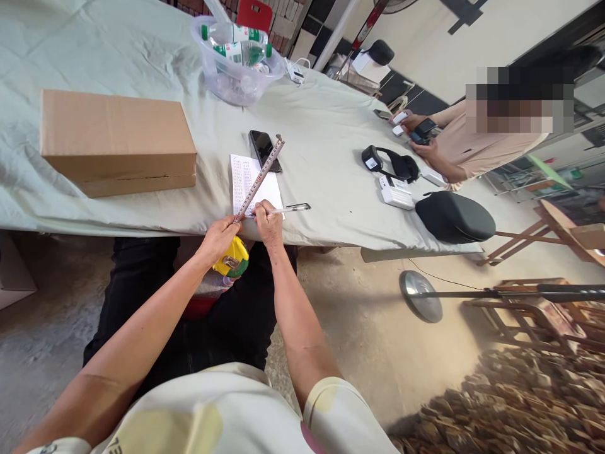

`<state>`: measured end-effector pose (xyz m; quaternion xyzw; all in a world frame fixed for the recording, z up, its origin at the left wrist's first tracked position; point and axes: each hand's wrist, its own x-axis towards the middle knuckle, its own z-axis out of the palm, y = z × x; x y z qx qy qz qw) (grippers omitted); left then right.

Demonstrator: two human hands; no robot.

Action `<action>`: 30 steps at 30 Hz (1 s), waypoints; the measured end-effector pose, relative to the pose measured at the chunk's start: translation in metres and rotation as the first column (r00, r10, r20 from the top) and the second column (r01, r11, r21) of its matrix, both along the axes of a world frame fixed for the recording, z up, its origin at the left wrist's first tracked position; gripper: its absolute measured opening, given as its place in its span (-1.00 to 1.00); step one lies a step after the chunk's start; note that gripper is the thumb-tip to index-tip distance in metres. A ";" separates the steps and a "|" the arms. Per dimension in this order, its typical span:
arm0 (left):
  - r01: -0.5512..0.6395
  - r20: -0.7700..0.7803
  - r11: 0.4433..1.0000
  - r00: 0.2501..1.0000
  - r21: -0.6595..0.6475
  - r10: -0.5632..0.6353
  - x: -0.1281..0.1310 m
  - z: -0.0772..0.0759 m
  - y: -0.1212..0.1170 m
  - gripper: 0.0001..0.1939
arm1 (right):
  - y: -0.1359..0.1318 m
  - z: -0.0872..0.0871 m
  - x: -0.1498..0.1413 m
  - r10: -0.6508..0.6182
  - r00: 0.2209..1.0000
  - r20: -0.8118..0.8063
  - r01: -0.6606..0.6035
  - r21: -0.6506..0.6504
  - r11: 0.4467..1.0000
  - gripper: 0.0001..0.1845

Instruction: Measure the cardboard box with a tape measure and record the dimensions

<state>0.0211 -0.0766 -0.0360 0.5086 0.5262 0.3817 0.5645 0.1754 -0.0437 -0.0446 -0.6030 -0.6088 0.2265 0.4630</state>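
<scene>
My left hand (221, 238) is closed on a tape measure, whose yellow and green case (236, 257) hangs below the table edge. Its extended blade (258, 183) slants up and right across a sheet of paper (270, 189) and over a black phone (263, 146). Rows of handwriting fill the left part of the sheet. My right hand (268, 226) grips a pen (293, 208) at the lower edge of the paper, its tip hidden by the fingers and its clear barrel pointing right.
A cardboard box (118, 135) lies on the cloth-covered table (321, 142) at left. Behind stands a plastic basin (231, 88) with bottles. To the right are a headset (390, 162), a white device (396, 192) and a black case (454, 217). Another person's hands (428, 148) hold a small device.
</scene>
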 end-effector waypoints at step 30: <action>0.022 -0.044 0.999 0.999 0.032 -0.021 -0.002 -0.003 0.001 -0.76 | -0.001 -0.003 0.000 -0.117 0.992 0.051 0.116 0.011 0.993 -0.68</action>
